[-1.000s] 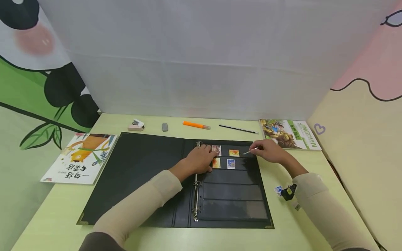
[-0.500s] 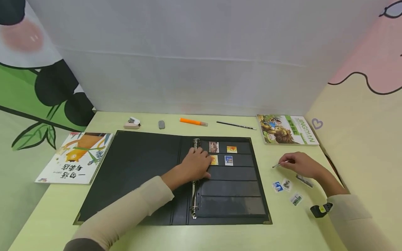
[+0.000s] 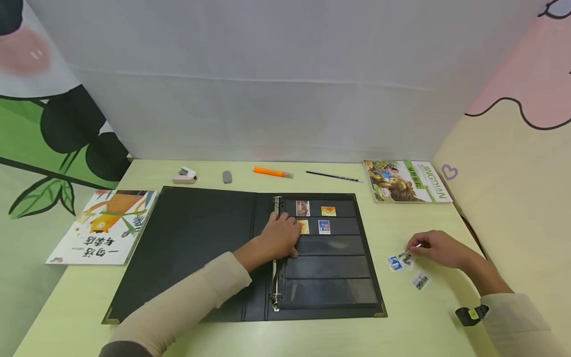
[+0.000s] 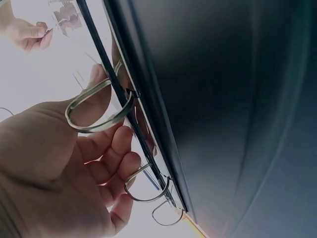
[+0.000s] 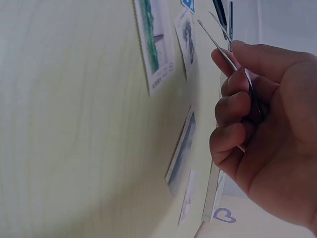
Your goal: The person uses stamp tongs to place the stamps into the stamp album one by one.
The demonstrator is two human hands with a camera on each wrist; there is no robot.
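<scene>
My left hand (image 3: 278, 237) rests on the stamp page of an open black album (image 3: 209, 233), beside the metal rings (image 4: 99, 119). Its fingers look relaxed in the left wrist view. Several stamps sit in the page's top two rows, among them a blue one (image 3: 324, 227) and a yellow one (image 3: 328, 211). Right of the album, my right hand (image 3: 439, 249) pinches metal tweezers (image 5: 218, 46), whose tips are apart in the right wrist view. The tips are over a grey-white stamp (image 3: 407, 260), between a blue stamp (image 3: 394, 263) and the hand. A green landscape stamp (image 3: 421, 281) lies nearer.
Along the back lie a stapler (image 3: 185, 175), a grey eraser (image 3: 227, 177), an orange marker (image 3: 273, 172) and a dark pencil (image 3: 333, 176). Picture books lie left (image 3: 104, 228) and back right (image 3: 407, 181). More loose stamps (image 5: 181, 151) lie below the right hand.
My right hand has moved with the tweezers from the page's upper right pockets to the loose stamps on the table. My left hand has stayed on the page.
</scene>
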